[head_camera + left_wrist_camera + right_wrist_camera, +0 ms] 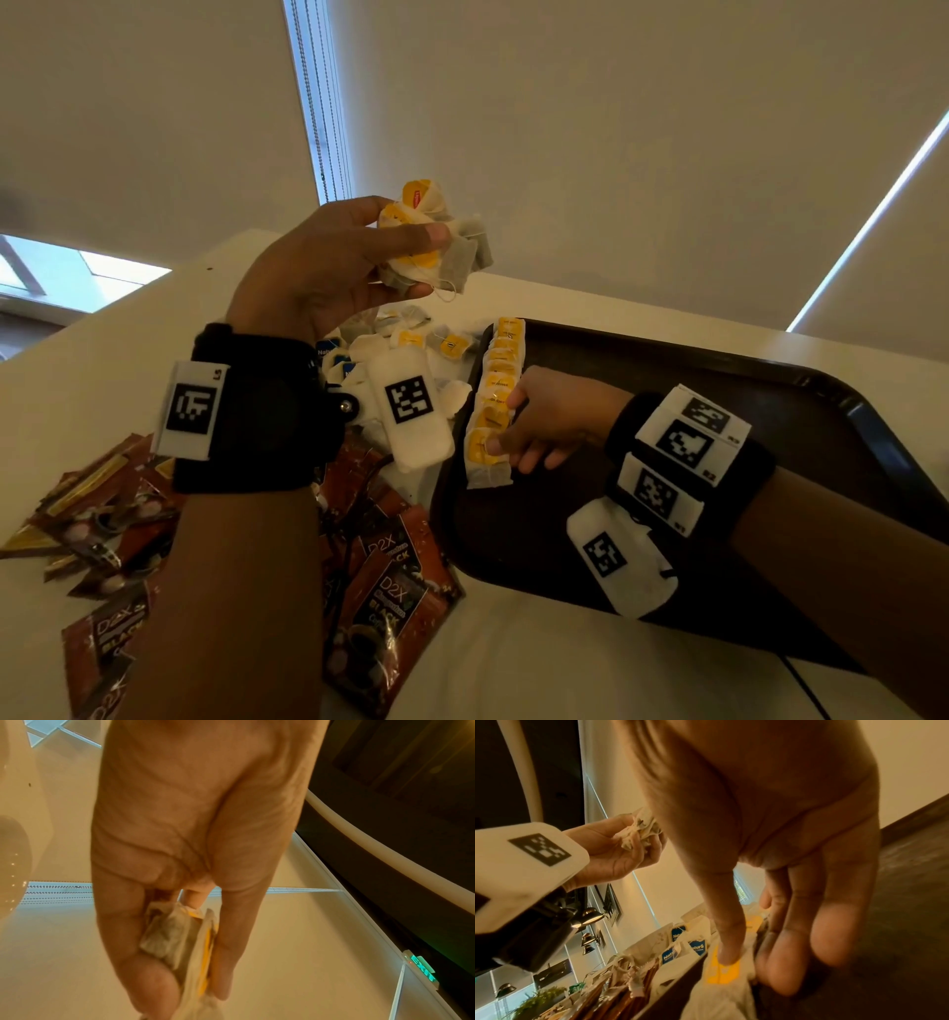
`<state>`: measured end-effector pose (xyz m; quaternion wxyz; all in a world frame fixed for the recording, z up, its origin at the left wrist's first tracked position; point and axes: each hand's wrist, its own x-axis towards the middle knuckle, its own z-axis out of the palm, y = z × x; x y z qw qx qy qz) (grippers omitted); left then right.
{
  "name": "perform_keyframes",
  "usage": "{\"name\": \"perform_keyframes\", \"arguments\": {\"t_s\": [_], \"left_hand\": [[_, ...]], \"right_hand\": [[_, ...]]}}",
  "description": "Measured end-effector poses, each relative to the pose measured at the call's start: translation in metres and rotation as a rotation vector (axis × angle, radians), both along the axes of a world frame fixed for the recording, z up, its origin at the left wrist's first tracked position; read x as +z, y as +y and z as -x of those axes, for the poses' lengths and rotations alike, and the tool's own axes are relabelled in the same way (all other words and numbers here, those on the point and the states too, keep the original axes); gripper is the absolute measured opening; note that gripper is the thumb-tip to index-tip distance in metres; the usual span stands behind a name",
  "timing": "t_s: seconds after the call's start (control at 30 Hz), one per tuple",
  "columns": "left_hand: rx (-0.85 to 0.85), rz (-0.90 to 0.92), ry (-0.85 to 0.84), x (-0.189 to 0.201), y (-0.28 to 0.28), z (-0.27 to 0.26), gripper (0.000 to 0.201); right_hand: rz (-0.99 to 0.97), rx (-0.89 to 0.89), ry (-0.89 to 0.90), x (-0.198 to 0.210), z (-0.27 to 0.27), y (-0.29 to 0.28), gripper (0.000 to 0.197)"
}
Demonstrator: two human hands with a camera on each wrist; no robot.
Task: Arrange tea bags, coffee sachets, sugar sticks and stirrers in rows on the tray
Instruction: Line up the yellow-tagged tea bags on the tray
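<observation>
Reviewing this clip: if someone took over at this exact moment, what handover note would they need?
Left hand: raised above the table, grips a bunch of tea bags.
Right hand: on the tray, thumb pressing the nearest bag of the tea bag row.
Done: one row of tea bags along the tray's left edge.
Left: place the held and loose tea bags, then the coffee sachets lying on the table. Sugar sticks and stirrers cannot be made out.

The left hand (328, 267) hides much of its tea bag bunch (436, 241).
</observation>
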<state>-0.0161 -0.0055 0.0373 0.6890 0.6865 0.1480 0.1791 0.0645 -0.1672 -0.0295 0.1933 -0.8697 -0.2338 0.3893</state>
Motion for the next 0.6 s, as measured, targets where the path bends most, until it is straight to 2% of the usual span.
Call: {"name": "perform_keyframes", "arguments": {"t_s": [0.17, 0.27, 0.33, 0.4, 0.47, 0.6], "left_hand": [[0.004, 0.005, 0.007, -0.001, 0.001, 0.0, 0.026], [-0.011, -0.003, 0.027, -0.002, 0.0, -0.002, 0.022], [-0.052, -0.02, 0.063, -0.004, -0.001, -0.003, 0.029], [-0.091, -0.047, 0.107, -0.008, -0.004, -0.005, 0.037], [-0.115, -0.056, 0.135, -0.011, -0.007, -0.008, 0.035], [-0.159, -0.072, 0.161, -0.015, -0.013, -0.014, 0.038]], "right_hand": [[-0.002, 0.039, -0.1, 0.006, -0.002, -0.004, 0.044], [-0.084, 0.024, -0.161, 0.014, -0.005, -0.005, 0.036], [-0.277, -0.042, -0.196, 0.024, -0.006, -0.007, 0.027], [-0.56, -0.164, -0.174, 0.035, -0.004, -0.008, 0.024], [-0.767, -0.247, -0.171, 0.044, -0.001, -0.008, 0.021], [-0.915, -0.213, -0.31, 0.04, 0.005, -0.01, 0.02]]}}
